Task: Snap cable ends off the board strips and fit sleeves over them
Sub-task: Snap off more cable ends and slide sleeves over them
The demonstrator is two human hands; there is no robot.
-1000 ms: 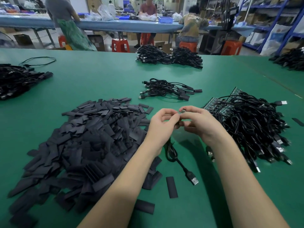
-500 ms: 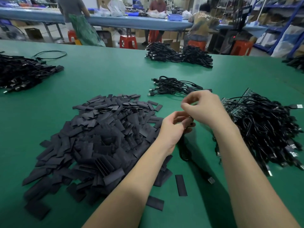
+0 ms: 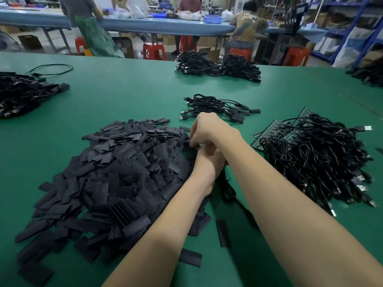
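Shifted leftward to sleeve pile (image 3: 116, 172) edge: right hand (image 3: 213, 131) crossed over, fingertips pinching one sleeve; left hand (image 3: 209, 162) curled round cable (image 3: 228, 189); grabbing two sleeves risks jamming the fit.

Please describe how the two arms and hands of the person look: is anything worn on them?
Both forearms are bare up to the frame edge: no sleeves show. The left hand and right hand wear no gloves. No watch, bracelet or ring is visible; most fingers are hidden from the camera.
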